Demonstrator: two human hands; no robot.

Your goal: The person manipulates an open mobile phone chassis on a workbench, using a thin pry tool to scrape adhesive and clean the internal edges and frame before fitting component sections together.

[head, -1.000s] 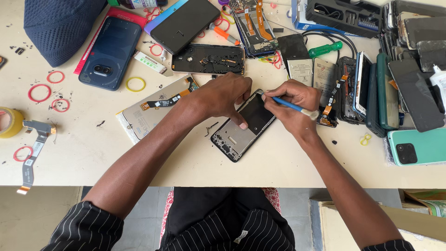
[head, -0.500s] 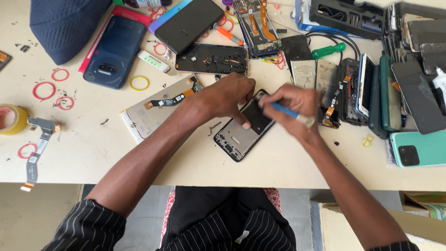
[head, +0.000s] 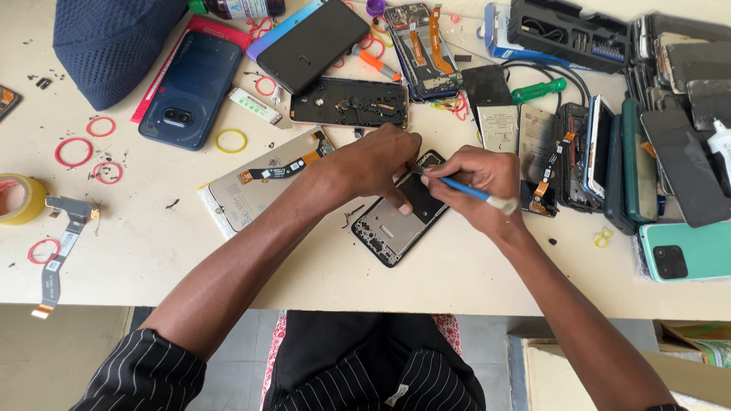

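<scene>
An opened phone frame (head: pixel 396 228) lies tilted on the cream table (head: pixel 152 243), its inner side up. My left hand (head: pixel 381 164) presses on its upper part, thumb down on the dark inner plate. In my right hand (head: pixel 480 190) I grip a thin blue-handled tool (head: pixel 466 189), its tip touching the frame's upper end near my left thumb. A detached display panel with an orange flex cable (head: pixel 266 183) rests just left of my left forearm.
A dark blue phone (head: pixel 190 91), a blue cap (head: pixel 114 46), several loose rubber rings and a tape roll (head: pixel 19 199) lie to the left. Opened phones, a green screwdriver (head: pixel 539 91) and a tool case (head: pixel 571 30) sit behind. Stacked phones (head: pixel 670 152) crowd the right.
My right hand has shifted the blue tool, its tip now at the frame's upper end. My left hand stays pressed on the frame.
</scene>
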